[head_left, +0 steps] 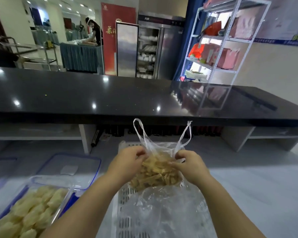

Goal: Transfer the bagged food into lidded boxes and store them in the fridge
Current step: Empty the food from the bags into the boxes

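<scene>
- A clear plastic bag (155, 174) of tan food strips is pinched at its mouth by the left hand (127, 162) on one side and the right hand (189, 166) on the other; its two handle loops are seen standing up.
- The bag is seen over the far end of a white slotted basket (126, 194), in which crumpled clear plastic (162, 213) is lying.
- On the pale desk (248, 186), to the left, a clear box (31, 213) filled with pale yellow pieces is seen, with a blue-rimmed lid (70, 167) just behind it.
- A glossy black ledge (110, 95) is raised beyond the desk.

Unreadable gold characters (110, 31) on red banner (110, 55)
</scene>
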The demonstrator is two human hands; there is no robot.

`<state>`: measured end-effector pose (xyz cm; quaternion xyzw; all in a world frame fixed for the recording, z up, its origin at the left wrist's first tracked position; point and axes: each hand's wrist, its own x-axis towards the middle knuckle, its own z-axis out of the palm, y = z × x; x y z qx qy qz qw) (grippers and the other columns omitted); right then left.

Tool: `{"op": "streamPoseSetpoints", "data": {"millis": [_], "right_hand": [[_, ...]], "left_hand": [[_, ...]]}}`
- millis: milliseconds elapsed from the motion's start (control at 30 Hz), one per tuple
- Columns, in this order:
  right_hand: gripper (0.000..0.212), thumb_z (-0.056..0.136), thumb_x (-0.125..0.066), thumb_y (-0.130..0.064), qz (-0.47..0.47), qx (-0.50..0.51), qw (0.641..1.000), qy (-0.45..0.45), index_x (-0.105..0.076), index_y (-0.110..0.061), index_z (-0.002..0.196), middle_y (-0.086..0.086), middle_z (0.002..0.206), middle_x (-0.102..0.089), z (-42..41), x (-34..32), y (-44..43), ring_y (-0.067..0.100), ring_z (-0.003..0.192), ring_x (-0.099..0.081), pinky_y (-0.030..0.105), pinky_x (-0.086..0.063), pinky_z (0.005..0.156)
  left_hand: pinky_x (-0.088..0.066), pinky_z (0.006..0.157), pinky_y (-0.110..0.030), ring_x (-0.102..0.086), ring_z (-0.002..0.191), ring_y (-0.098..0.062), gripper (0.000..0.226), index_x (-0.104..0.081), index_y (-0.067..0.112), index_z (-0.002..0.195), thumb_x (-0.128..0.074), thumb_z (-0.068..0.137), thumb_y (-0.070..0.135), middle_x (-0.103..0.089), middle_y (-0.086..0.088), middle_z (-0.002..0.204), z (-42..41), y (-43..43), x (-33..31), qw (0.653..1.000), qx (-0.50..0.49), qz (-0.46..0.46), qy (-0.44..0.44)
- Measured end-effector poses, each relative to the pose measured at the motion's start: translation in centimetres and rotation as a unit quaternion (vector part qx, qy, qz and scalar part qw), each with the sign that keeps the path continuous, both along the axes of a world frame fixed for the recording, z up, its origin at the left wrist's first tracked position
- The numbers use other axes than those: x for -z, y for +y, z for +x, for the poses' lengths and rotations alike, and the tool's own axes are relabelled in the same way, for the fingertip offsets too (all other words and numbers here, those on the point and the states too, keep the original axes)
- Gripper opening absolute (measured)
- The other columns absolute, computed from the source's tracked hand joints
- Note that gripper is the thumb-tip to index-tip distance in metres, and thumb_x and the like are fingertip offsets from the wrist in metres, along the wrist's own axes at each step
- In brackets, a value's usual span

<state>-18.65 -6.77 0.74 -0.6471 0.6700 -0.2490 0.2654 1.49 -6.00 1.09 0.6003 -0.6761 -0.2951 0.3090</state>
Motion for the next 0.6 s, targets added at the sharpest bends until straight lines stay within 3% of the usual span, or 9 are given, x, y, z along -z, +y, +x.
{"op": "streamPoseSetpoints", "data": {"millis": [67, 200, 333, 500, 600], "right_hand": [[0.016, 0.085, -0.069, -0.019, -0.028, 0.009, 0.999, -0.027, -0.062, -0.024, 0.071, -0.012, 0.081, -0.063, 0.1, 0.1, -0.3, 0.009, 0.077, -0.058, 0.014, -0.039, 0.055], [0.014, 0.082, -0.070, -0.013, -0.070, 0.048, 0.993, -0.080, -0.067, -0.018, 0.069, -0.008, 0.071, -0.066, 0.5, -0.1, -1.2, 0.011, 0.068, -0.061, 0.021, -0.047, 0.057], [0.015, 0.080, -0.072, -0.012, -0.145, 0.045, 0.978, -0.140, -0.070, -0.019, 0.067, -0.007, 0.065, -0.067, 1.3, -0.8, -2.2, 0.008, 0.064, -0.060, 0.012, -0.044, 0.054], [0.009, 0.085, -0.067, -0.011, -0.215, 0.017, 0.955, -0.206, -0.072, -0.016, 0.078, -0.001, 0.074, -0.069, 2.9, -2.8, -3.1, 0.017, 0.074, -0.065, 0.040, -0.056, 0.069], [0.014, 0.085, -0.068, -0.012, -0.257, -0.018, 0.937, -0.237, -0.072, -0.024, 0.078, -0.003, 0.079, -0.069, 4.2, -4.4, -3.2, 0.023, 0.083, -0.064, 0.045, -0.054, 0.076]], "left_hand": [[-0.054, 0.075, -0.039, -0.063, 0.075, -0.014, 0.017, -0.064, 0.028, 0.078, -0.056, 0.092, 0.023, -0.065, 0.007, 0.076, 0.0, -0.4, -0.2, 0.999, -0.019, -0.010, 0.036], [-0.055, 0.071, -0.045, -0.063, 0.068, -0.021, 0.020, -0.066, 0.021, 0.074, -0.056, 0.090, 0.014, -0.065, 0.001, 0.068, 0.2, -1.0, -0.7, 0.995, -0.044, -0.048, 0.077], [-0.055, 0.075, -0.047, -0.064, 0.071, -0.019, 0.020, -0.067, 0.019, 0.076, -0.055, 0.091, 0.013, -0.066, 0.000, 0.068, 0.5, -1.4, -1.7, 0.987, -0.060, -0.089, 0.120], [-0.057, 0.076, -0.039, -0.065, 0.073, -0.013, 0.017, -0.068, 0.020, 0.081, -0.056, 0.091, 0.013, -0.067, 0.001, 0.072, 1.8, -1.2, -4.9, 0.975, -0.074, -0.154, 0.141], [-0.058, 0.073, -0.035, -0.065, 0.070, -0.012, 0.015, -0.067, 0.021, 0.081, -0.058, 0.091, 0.014, -0.067, 0.001, 0.071, 3.3, -0.7, -6.9, 0.968, -0.081, -0.191, 0.140]]}}
